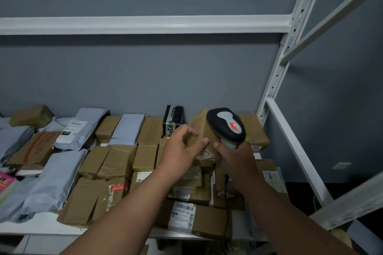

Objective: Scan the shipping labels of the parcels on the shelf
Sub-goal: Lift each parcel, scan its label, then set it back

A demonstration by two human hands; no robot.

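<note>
Many brown cardboard parcels and grey mailer bags lie on the white shelf (41, 226). My right hand (236, 163) grips the handle of a black and grey barcode scanner (227, 127) whose head points away from me. My left hand (182, 149) holds a small brown box (202, 130), tilted up just left of the scanner, fingers curled on its near side. A white label shows at that box's lower edge (207, 154). A long brown parcel (209, 221) with a barcode label (183, 214) lies at the shelf's front.
A black printed carton (174, 119) stands against the grey wall. White perforated shelf uprights (277, 72) rise at right, with a crossbeam (145, 24) above. Grey mailers (51, 184) crowd the left side; a pink package (6, 184) sits at far left. The scanner's cable (227, 180) hangs below my right hand.
</note>
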